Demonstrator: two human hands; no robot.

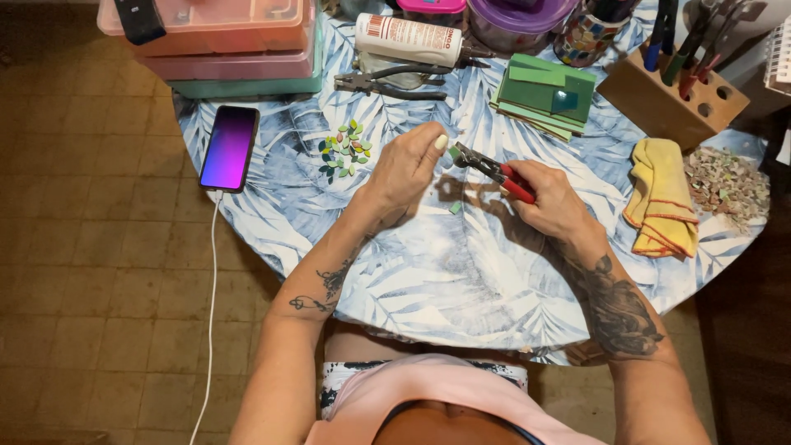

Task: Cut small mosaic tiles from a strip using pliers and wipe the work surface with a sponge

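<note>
My left hand pinches a small green tile piece at its fingertips. My right hand grips red-handled nippers, whose jaws meet that piece. A small green offcut lies on the table just below the hands. A cluster of small leaf-shaped green tile pieces sits to the left of my left hand. Both hands hover over the round table with a blue leaf-patterned cloth.
A phone on a white cable lies at the table's left edge. Behind are stacked plastic boxes, a white glue bottle, pliers, stacked green tiles, a wooden tool block, a yellow cloth and tile scraps.
</note>
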